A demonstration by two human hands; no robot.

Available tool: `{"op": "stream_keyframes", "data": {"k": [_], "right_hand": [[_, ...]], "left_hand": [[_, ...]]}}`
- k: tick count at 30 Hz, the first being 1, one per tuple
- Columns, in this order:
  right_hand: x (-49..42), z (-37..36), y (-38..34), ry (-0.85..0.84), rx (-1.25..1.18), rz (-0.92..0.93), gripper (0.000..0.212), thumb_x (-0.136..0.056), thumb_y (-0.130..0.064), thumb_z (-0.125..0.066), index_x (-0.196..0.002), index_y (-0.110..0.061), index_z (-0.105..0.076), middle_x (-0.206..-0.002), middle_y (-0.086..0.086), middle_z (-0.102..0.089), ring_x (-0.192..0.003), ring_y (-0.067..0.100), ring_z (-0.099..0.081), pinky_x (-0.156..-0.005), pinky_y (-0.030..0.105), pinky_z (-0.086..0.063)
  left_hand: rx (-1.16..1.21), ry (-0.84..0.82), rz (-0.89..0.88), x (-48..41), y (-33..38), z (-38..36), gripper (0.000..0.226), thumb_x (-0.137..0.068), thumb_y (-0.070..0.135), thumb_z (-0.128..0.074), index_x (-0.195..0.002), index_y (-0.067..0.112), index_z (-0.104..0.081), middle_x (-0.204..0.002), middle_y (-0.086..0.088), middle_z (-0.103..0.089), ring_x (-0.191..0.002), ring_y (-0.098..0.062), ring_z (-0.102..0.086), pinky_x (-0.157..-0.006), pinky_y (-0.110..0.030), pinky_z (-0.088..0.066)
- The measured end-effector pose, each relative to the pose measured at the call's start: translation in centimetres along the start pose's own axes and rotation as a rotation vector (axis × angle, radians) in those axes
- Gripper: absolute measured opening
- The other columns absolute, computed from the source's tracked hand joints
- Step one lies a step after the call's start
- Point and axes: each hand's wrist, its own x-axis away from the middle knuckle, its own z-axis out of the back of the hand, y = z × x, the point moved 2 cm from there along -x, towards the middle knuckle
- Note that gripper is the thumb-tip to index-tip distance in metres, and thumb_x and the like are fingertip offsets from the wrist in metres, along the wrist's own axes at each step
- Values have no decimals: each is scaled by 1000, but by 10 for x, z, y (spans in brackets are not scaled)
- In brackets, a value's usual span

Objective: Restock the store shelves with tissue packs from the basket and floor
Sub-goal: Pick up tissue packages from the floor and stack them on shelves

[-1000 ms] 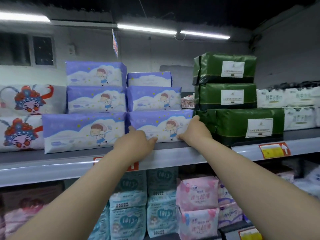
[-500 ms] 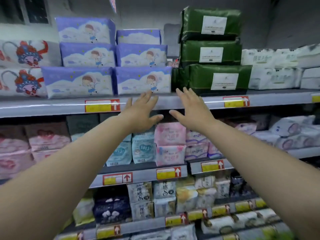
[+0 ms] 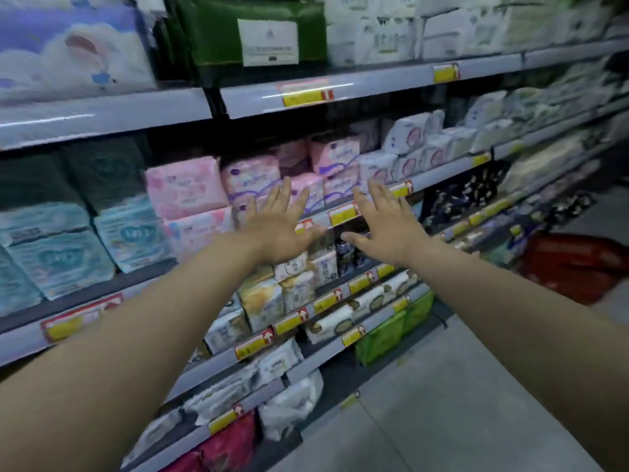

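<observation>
1. A purple-and-white plastic-wrapped tissue pack point(image 3: 68, 46) lies flat on the top grey metal shelf point(image 3: 102, 114), at my upper left.
2. Just beside it, to its right, sits a dark green wrapped pack point(image 3: 252, 32), its white label facing me.
3. Soft pink packs point(image 3: 185, 185) are stacked on the shelf below.
4. A red plastic basket point(image 3: 575, 264), blurred, stands on the grey floor point(image 3: 442, 403) to my right.

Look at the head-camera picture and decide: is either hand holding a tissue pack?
No: the left hand and the right hand both have straight, spread fingers with nothing in them.
</observation>
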Motion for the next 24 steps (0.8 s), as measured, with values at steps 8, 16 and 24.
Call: {"op": "stream_keyframes", "data": {"k": [8, 16, 24], "right_hand": [[78, -60, 59, -151, -9, -387, 92, -89, -74, -32, -156, -27, 10, -162, 7, 19, -150, 26, 15, -119, 52, -2], [200, -125, 33, -129, -31, -900, 86, -93, -68, -32, -156, -23, 6, -164, 11, 10, -151, 28, 7, -120, 51, -3], [352, -216, -57, -242, -185, -1415, 87, -93, -68, -33, -156, -25, 9, -164, 9, 11, -151, 25, 11, -119, 50, 2]], "left_hand": [[30, -261, -359, -44, 75, -69, 84, -90, 73, -20, -153, 32, 17, -156, -1, 34, -146, -19, 27, -117, -52, 15], [-117, -316, -775, -40, 131, -150, 89, -88, 78, -20, -154, 30, 16, -160, -3, 25, -149, -22, 19, -116, -54, 10], [-201, -513, -1152, 58, 170, -276, 87, -89, 75, -19, -153, 28, 16, -160, -4, 27, -148, -21, 21, -117, -50, 11]]}}
